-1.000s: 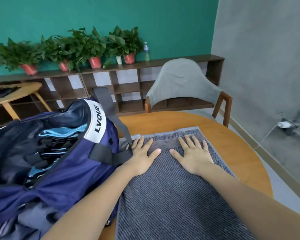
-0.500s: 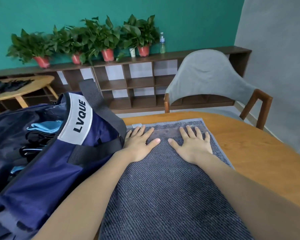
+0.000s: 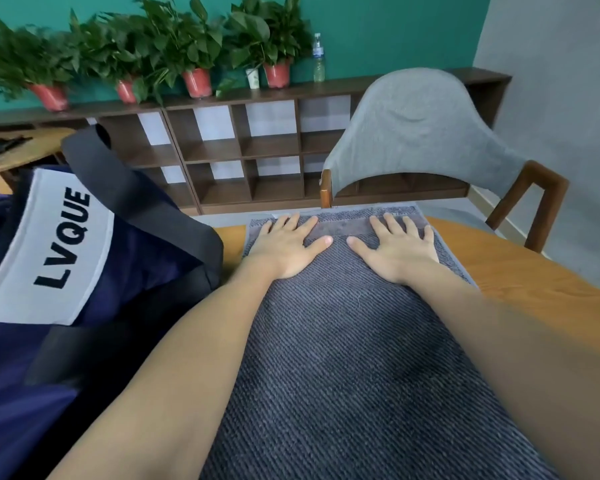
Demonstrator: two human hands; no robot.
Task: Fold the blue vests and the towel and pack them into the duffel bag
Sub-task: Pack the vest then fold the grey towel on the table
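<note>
A grey ribbed towel [image 3: 343, 358] lies spread flat along the wooden table [image 3: 534, 282], reaching its far edge. My left hand [image 3: 288, 244] and my right hand [image 3: 399, 249] both press palm-down with straight, spread fingers on the towel's far end, side by side, thumbs pointing at each other. To the left stands the navy duffel bag [image 3: 94, 289] with a white "LVQUE" panel and a dark strap; its side touches my left forearm. Only a sliver of light blue shows at the bag's left edge, so the vests are nearly hidden.
A grey-backed wooden chair [image 3: 426, 133] stands just beyond the table's far edge. Behind it runs a low dark shelf unit [image 3: 243, 147] with potted plants and a bottle. Another wooden table [image 3: 21, 150] is at far left. A grey wall is on the right.
Both hands have slid toward the towel's far end and spread a little apart, staying flat. The view has swung left and closer, so the bag's opening has left the frame.
</note>
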